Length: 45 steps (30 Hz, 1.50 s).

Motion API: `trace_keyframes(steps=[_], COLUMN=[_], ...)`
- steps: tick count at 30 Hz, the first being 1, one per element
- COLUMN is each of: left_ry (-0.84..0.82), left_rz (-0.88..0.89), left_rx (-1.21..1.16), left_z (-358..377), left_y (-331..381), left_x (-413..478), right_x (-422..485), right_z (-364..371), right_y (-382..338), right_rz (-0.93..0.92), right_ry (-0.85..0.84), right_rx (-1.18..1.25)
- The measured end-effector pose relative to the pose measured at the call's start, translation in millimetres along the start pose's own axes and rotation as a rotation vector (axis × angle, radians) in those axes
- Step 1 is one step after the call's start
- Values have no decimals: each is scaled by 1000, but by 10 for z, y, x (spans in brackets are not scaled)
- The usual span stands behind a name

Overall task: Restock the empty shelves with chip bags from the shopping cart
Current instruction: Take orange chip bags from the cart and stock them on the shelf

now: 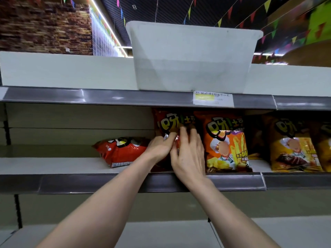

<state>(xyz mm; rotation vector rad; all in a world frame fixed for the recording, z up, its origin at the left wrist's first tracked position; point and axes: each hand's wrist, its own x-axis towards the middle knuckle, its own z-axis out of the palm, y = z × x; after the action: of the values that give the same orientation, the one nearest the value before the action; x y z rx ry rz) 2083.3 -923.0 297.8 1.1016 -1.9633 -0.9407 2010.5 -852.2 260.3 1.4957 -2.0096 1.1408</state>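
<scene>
With the left hand (159, 147) in a closed grip on the upright red chip bag (170, 123) at mid-frame and the right hand (188, 155) flat-fingered on its front, seat it flush beside the orange bag (225, 140), base square on the shelf (53, 165).

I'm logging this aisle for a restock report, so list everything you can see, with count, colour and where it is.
upright red chip bag: one, red, middle shelf, under both hands
lying red chip bag: one, red, on its side, left of the hands
orange chip bag: one, orange, upright, right of the hands
yellow chip bags: at least two, yellow, upright, far right; one cut off by the frame edge
bin: one, white, top shelf
price label: one, white and yellow, top shelf's front edge, below the bin
pennant strings: several, multicoloured, under the ceiling
left hand: grips the upright red chip bag's left side
right hand: fingers laid on that bag's front
</scene>
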Motion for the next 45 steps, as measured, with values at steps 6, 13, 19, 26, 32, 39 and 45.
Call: trace_keyframes(steps=[6,13,19,26,32,39,45], left_ry=[72,378,330,389,281,293,267], left_rz=[21,108,-48,-197,-307,-244,-195], left_rx=[63,367,616,242,138,-335,-573], left_z=[-69,-558,-860,-1192,-1357,-1389,-1381], left_y=[17,-108,-370,-646,-949,-1159,-1172], left_x=[27,30,4,127,161,91,37], right_x=[-57,-40,49,206,253,300,378], right_z=[3,-81,-59,277,571,709,835], right_y=[77,-44,-432,-852,-925,-931,-964], right_rz=[39,47,-195,132,244,210,279], right_ry=[-74,-40,125,-391,-456,-549,-469], right_rx=[-102,-96,-30,218,279,274,450])
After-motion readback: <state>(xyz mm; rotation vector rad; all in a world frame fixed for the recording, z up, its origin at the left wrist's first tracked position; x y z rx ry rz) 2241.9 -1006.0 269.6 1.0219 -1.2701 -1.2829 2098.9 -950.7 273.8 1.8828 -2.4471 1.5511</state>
